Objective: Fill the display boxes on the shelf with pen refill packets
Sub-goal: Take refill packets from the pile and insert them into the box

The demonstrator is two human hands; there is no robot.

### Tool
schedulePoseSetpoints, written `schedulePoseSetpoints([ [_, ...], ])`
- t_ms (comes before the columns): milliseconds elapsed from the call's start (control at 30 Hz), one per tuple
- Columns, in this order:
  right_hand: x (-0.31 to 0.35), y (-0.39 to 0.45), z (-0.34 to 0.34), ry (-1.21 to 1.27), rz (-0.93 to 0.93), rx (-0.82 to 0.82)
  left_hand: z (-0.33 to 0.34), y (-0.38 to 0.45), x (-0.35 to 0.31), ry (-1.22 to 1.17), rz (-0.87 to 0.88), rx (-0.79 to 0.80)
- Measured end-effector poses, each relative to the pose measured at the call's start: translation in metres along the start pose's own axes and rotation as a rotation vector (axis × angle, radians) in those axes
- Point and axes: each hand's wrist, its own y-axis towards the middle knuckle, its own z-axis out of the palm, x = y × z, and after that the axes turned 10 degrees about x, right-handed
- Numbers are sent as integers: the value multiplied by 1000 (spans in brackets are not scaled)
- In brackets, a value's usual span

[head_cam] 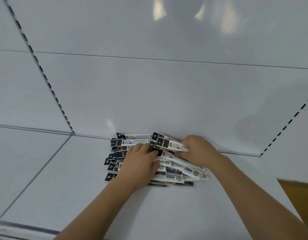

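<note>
head: both hands (168, 155) on packets (184, 168)

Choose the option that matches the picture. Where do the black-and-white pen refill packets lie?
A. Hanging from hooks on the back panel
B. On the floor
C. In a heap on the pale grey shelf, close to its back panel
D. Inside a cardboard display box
C: the black-and-white pen refill packets lie heaped on the pale grey shelf by its back panel, with both hands on them and no box in view.
</note>
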Motion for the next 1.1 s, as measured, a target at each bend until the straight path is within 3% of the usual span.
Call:
schedulePoseSetpoints([
  [200, 1, -3, -4, 35, 49, -1, -2, -3, 3, -18, 21, 14],
  [367, 3, -20, -21, 238, 87, -150, -8, -3, -6, -91, 5, -27],
  [467, 22, -36, -26, 386, 54, -185, -24, -1, -23, -399, -10, -100],
  [633, 53, -56, -19, 609, -12, -199, -49, 5, -53, -1183, -125, -53],
  [767, 69, -67, -12, 800, 3, -303, -53, 4, -65, -1397, -145, -137],
  [900, 76, -74, -7, 950, 15, -313, -61, 1, -75, -1678, -113, -50],
  [1100, 92, -76, 1, 1122, 7, -276, -57, -6, -73, -1684, -113, -41],
])
